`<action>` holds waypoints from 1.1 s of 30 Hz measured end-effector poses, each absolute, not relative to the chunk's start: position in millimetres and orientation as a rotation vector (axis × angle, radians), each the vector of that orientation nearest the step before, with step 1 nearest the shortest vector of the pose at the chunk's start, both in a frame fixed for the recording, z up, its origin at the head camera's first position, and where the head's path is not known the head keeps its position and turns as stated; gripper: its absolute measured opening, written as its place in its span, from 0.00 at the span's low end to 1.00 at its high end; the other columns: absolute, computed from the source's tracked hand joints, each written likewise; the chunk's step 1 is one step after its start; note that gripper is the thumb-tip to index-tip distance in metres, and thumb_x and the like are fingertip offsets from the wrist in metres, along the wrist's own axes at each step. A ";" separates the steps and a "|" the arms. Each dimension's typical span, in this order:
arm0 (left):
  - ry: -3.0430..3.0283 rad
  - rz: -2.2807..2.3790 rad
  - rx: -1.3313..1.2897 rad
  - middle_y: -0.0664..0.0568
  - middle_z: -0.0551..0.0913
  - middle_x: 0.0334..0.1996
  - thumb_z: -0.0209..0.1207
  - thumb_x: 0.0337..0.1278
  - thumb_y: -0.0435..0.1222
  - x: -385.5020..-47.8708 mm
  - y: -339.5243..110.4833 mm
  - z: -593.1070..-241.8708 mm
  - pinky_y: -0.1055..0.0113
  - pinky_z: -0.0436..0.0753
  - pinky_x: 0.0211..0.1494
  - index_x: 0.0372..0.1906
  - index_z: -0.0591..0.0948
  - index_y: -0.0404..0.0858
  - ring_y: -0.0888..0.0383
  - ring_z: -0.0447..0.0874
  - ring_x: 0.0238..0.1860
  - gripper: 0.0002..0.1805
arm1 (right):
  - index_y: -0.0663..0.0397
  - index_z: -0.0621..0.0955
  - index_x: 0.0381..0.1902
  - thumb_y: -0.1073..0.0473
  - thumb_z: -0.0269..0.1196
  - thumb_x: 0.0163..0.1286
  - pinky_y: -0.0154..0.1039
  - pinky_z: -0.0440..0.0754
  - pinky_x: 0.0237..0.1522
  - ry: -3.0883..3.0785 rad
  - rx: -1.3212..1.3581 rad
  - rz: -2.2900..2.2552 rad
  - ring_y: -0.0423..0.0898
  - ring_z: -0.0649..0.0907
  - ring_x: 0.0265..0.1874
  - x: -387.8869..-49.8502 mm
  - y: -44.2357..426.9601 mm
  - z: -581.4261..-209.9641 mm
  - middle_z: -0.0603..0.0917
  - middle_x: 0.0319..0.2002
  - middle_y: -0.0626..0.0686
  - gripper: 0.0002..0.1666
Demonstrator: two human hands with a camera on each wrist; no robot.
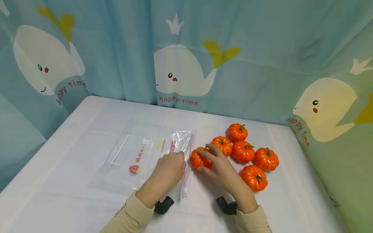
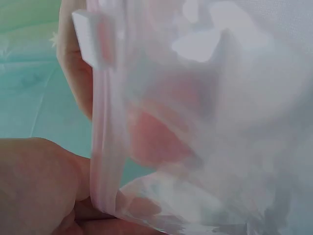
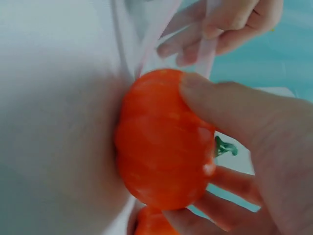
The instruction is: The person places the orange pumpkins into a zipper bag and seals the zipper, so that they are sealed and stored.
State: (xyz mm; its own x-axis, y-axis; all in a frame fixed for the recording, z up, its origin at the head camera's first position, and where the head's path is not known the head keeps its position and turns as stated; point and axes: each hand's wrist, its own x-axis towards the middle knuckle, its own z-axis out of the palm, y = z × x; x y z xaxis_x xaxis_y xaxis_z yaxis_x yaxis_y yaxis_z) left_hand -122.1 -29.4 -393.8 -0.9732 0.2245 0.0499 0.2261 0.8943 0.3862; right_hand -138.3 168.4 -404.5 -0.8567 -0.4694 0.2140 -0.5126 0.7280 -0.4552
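Observation:
A clear zip bag (image 1: 157, 155) with pink trim and printed strawberry lies on the white table. The left hand (image 1: 170, 170) grips the bag's edge near its opening; in the left wrist view the pink zip strip (image 2: 105, 161) with its white slider (image 2: 93, 39) runs beside the left hand (image 2: 39, 186). At the mouth of the bag, the right hand (image 1: 222, 168) holds a small orange pumpkin (image 1: 200, 159) with thumb and fingers around it. In the right wrist view the pumpkin (image 3: 166, 139) is between the thumb and fingers of the right hand (image 3: 288, 161), next to the parted bag edges.
Several more orange pumpkins (image 1: 243, 151) with green stems lie to the right of and beyond the right hand. A blue-green curtain (image 1: 186, 81) with whale prints hangs behind the white table (image 1: 58, 194). Black devices (image 1: 163, 205) sit at both wrists.

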 end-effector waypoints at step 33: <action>-2.913 -0.549 -0.432 0.49 0.81 0.22 0.64 0.59 0.32 -122.8 -33.4 -393.3 0.58 0.82 0.24 0.27 0.80 0.35 0.52 0.79 0.22 0.08 | 0.57 0.78 0.62 0.57 0.75 0.58 0.50 0.78 0.62 -2.641 1.006 0.657 0.56 0.77 0.64 -136.6 155.2 -409.8 0.76 0.64 0.60 0.34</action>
State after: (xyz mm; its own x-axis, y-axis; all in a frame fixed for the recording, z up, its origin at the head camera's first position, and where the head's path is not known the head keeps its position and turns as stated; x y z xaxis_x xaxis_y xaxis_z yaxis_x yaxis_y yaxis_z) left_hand -122.8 -33.4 -393.3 -0.9481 0.2522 0.1936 0.3053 0.8919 0.3336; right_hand -136.6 155.2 -409.8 -0.7342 -0.5684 0.3712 -0.6761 0.6619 -0.3237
